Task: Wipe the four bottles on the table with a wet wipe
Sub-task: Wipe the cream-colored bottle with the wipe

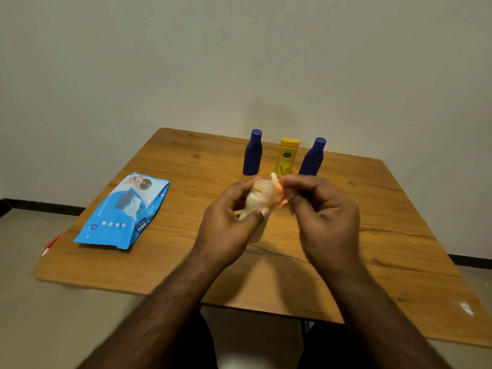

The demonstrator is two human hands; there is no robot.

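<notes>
Bottles, four in all: one pale cream bottle (254, 202) held above the bench (372, 235), tilted, cap end toward the wall; two dark blue bottles (253, 153) (312, 157) and one yellow bottle (286, 157) upright in a row near the far edge, well apart from the hands.
Left hand (226, 225): fingers and thumb curled round the cream bottle's body.
Right hand (319, 209): fingertips pinching a thin, pale wet wipe (277, 193) against the bottle's upper end; the wipe shows an orange tint at its crumpled edge.
Blue wipes packet (122, 211): lying flat at the left of the bench, apart from everything else.
Risks, as judged: the damp bottle may slip in the left hand if the right hand rubs hard; the thin wipe may bunch or tear; a dropped bottle could knock over the standing row.
Obscured: the cream bottle's cap and lower half are hidden by fingers; its label is unreadable; motion blur softens the wipe's outline; a red object (50, 245) beyond the left edge is cut off and unidentifiable
</notes>
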